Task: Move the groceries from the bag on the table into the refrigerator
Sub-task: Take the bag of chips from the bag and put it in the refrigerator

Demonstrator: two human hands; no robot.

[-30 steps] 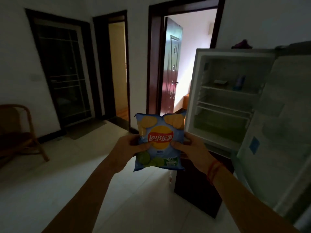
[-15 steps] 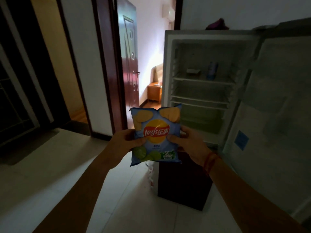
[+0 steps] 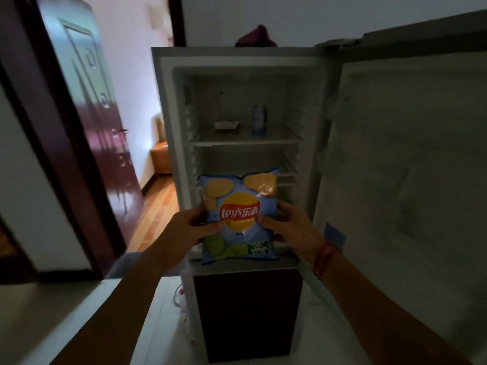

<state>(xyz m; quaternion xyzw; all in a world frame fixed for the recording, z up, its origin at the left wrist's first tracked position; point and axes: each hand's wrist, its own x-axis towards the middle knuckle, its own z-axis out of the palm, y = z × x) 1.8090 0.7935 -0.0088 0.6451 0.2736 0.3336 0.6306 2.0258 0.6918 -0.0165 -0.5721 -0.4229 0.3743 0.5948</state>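
From the head camera, the left hand (image 3: 188,227) and right hand (image 3: 291,227) each pinch a side of a blue chip bag (image 3: 238,216), held upright before the open refrigerator (image 3: 168,106). On its upper shelf (image 3: 245,140) stand a can (image 3: 259,119) and a small box (image 3: 226,125).

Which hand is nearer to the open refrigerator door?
Right. The right hand holds the chip bag just beside the refrigerator door; the left hand grips the bag's far side, away from it.
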